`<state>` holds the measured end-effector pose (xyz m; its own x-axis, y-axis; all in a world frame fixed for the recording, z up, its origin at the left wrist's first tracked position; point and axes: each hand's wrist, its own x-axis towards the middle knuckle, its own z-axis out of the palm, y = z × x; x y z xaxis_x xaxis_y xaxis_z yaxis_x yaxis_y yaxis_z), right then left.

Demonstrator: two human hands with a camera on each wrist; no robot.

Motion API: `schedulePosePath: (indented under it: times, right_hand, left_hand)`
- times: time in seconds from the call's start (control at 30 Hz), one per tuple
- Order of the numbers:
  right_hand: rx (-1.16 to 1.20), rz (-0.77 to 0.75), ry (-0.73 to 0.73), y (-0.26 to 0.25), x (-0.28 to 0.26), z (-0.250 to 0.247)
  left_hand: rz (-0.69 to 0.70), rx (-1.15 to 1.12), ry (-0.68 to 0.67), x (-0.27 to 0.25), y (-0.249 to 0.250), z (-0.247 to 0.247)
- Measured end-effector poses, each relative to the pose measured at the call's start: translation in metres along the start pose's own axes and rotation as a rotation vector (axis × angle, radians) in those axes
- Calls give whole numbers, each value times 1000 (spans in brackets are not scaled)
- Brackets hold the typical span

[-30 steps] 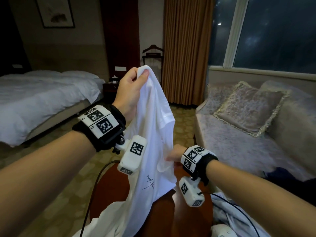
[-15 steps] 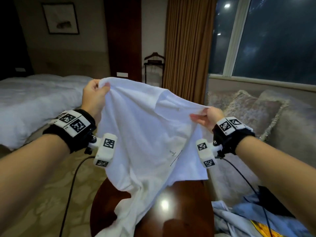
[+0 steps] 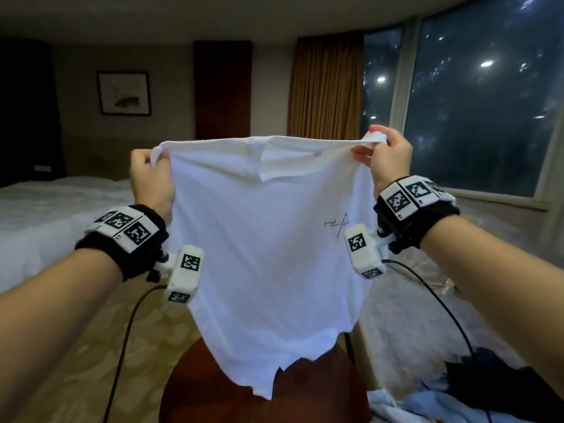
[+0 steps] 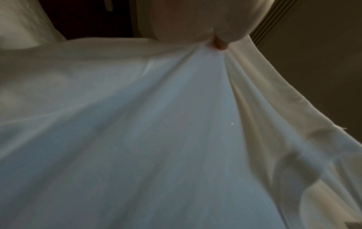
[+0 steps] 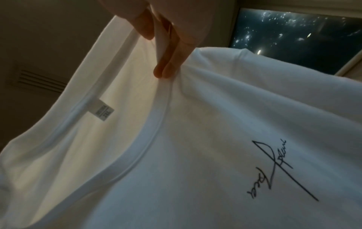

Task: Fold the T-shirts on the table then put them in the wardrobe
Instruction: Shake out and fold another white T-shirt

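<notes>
A white T-shirt (image 3: 268,254) with a small black script logo (image 3: 337,223) hangs spread out in the air above the round wooden table (image 3: 308,392). My left hand (image 3: 152,175) grips its top left shoulder, and my right hand (image 3: 383,154) pinches the top right shoulder. In the right wrist view my fingers (image 5: 168,62) pinch the cloth beside the collar (image 5: 152,124), with the neck label (image 5: 102,113) showing inside. The left wrist view is filled by the T-shirt (image 4: 156,131), bunched at my fingertip (image 4: 220,45). The hem hangs just over the table.
A bed (image 3: 45,215) stands at the left and a sofa (image 3: 412,315) at the right, under a dark window (image 3: 476,111). More clothes, blue and dark (image 3: 476,392), lie at the lower right. Cables (image 3: 122,346) hang from both wrists. Patterned carpet (image 3: 76,361) surrounds the table.
Both hands have risen and moved apart, stretching the T-shirt wide. My right hand went from the lower cloth up to the shoulder. The hem lifted off the table.
</notes>
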<state>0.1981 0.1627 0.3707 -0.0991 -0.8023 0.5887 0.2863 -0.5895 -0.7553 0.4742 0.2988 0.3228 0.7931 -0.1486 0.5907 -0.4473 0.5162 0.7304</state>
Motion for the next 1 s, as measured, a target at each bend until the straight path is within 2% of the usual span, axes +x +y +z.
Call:
schedulePosePath:
  times: [0.23,0.33,0.5,0.6,0.77,0.87,0.93,1.0]
  right_hand:
    - [8,-156,-20,-65,-22,-21]
    - [-47,-206,20,-80,-20,-24]
    - [-154,-134,5,-68,-19,-20]
    - [-260,-63,-53,-22,-20,-15]
    - [-440,150,-174,108,-30,-14]
    - [-563,317,-337,187,-50,-17]
    - [-703,480,-460,239,-70,-19]
    - [-870,660,-642,288,-95,-23]
  left_hand:
    - [115,-5,109,-15,61,-11]
    - [126,22,168,-14,75,-14]
    - [69,88,143,-12,58,-18]
    - [-11,214,75,-20,18,-22]
    - [-222,419,-13,-44,-88,-33]
    - [-363,585,-96,-64,-152,-42]
    - [-458,801,-131,-81,-199,-48]
    - [-499,1017,-253,-102,-242,-55]
